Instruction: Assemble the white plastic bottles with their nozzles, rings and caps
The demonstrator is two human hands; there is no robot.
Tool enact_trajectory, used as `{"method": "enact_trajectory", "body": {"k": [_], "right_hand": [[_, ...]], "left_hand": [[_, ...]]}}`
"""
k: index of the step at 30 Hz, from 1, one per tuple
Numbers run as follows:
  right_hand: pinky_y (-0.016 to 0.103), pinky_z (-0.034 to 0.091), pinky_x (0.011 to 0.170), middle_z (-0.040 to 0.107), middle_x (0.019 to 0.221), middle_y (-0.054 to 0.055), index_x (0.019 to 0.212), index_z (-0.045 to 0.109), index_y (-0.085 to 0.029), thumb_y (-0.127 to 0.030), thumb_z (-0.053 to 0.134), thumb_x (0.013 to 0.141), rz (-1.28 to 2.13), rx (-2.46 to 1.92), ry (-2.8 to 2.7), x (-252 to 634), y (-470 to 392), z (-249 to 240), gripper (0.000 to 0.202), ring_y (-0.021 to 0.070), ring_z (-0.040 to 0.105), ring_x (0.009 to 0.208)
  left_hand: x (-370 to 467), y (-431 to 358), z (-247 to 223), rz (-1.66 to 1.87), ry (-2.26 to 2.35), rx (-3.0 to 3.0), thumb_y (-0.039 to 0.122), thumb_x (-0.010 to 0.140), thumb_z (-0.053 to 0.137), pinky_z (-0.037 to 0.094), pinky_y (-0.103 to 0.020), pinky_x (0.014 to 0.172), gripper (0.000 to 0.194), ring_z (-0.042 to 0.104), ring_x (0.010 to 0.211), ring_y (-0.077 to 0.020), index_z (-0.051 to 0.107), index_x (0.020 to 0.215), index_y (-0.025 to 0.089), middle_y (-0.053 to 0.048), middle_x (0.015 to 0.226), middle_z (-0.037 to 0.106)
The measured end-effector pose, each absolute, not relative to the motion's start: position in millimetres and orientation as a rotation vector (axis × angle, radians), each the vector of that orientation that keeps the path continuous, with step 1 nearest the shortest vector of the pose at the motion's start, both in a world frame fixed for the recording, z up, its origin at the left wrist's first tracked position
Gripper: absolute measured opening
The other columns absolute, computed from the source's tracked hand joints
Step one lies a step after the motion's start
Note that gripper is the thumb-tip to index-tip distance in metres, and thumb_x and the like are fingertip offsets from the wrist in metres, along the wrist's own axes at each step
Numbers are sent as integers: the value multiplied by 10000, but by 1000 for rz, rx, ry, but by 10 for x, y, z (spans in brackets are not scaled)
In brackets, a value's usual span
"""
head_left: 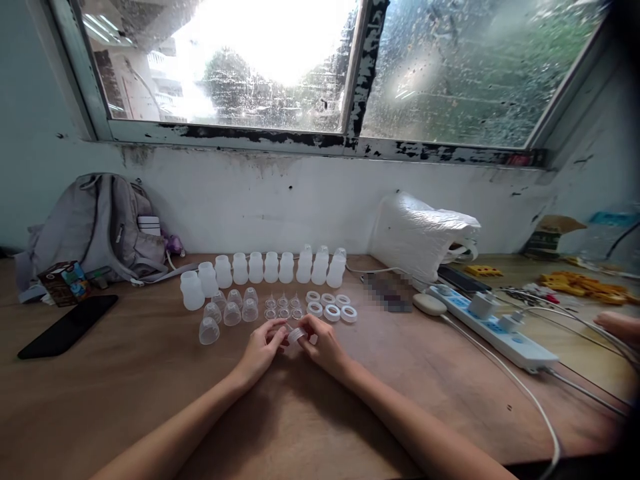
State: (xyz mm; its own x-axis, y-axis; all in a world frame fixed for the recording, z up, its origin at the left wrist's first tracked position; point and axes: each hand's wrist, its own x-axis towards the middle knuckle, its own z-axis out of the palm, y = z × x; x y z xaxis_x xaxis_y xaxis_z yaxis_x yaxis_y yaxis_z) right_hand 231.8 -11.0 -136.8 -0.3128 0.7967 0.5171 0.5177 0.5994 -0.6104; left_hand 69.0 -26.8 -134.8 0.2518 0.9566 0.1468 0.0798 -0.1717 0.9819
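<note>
My left hand [266, 341] and my right hand [323, 341] meet over the table, fingers closed. Between them is a whitish bottle collar ring [295, 335], gripped by my right hand. My left fingertips pinch a small clear piece at the ring, seemingly a bottle nipple, mostly hidden. Just beyond lie several clear nipples [283, 308], and to their right several white collar rings [332, 312] in two rows. Clear domed caps [233, 313] stand to the left. Behind them runs a row of frosted baby bottles [255, 268]; three capped bottles [321, 267] end it on the right.
A grey backpack [100, 220], a small box [65, 283] and a black phone [69, 327] are on the left. On the right are a white bag [425, 233], a power strip [520, 347] with cables and yellow parts [575, 287]. Another person's hand [620, 328] shows there.
</note>
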Motion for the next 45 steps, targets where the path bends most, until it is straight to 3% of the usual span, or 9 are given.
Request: {"method": "enact_trajectory", "body": {"k": [4,7,11,17,26,30,33,38,45], "right_hand": [[219,345,519,447,607,-29,696,432,-194,-92,473,639,433,-1126,-1919,2320,-83,-1387,124,107,409,547],[218,332,519,433,604,-33,666,418,-196,-95,474,624,396,-1169,-1863,2326,-61,-1378,123,107,397,547],[215,318,518,415,595,-39,647,400,-200,-104,475,605,375,-1186,-1820,2318,-27,-1385,128,107,386,548],[214,286,501,394,578,-42,634,369,-200,-112,458,600,376,-1230,-1802,2292,17,-1422,130,105,367,528],[209,280,488,401,570,-47,640,370,-199,-95,441,581,372,-1229,-1800,2300,28,-1422,140,99,372,512],[215,298,500,402,583,-41,643,373,-202,-77,431,588,343,-1150,-1826,2320,44,-1448,149,105,370,530],[221,335,516,424,613,-32,682,406,-203,-93,443,632,362,-1097,-1779,2334,39,-1444,127,110,393,547],[225,376,527,459,647,-19,707,428,-200,-117,476,660,410,-1014,-1771,2291,-47,-1429,107,107,434,566],[216,416,502,493,691,-15,790,420,-202,-117,512,648,519,-971,-1795,2258,-128,-1390,190,99,477,557]], "left_hand": [[700,-339,-1306,1064,1003,1834,238,810,413,451,-317,815,313,573,874,-166,506,1106,196,-52,997,614],[710,-362,-1319,989,956,1949,112,746,411,421,-312,871,474,542,937,-153,423,1206,225,-47,1195,506],[739,-345,-1386,918,941,1903,38,648,389,468,-298,788,656,549,891,-144,327,1262,256,-49,1261,426],[780,-355,-1394,882,896,1665,54,588,375,490,-223,542,721,552,847,-162,289,1270,272,-72,1288,363],[808,-406,-1375,852,916,1631,54,575,398,476,-199,501,751,549,849,-163,275,1280,286,-81,1310,337],[786,-409,-1349,861,860,1611,50,597,413,500,-245,647,692,523,989,-194,332,1242,286,-60,1331,327],[785,-400,-1299,962,845,1418,97,682,404,479,-284,759,506,513,1030,-186,397,1168,239,-76,1260,421],[796,-345,-1273,1099,950,1278,348,762,491,483,-263,582,399,563,867,-201,454,1115,165,-96,992,595],[770,-330,-1285,1121,945,1454,413,772,499,456,-239,618,318,550,865,-189,589,941,159,-56,932,622]]}}
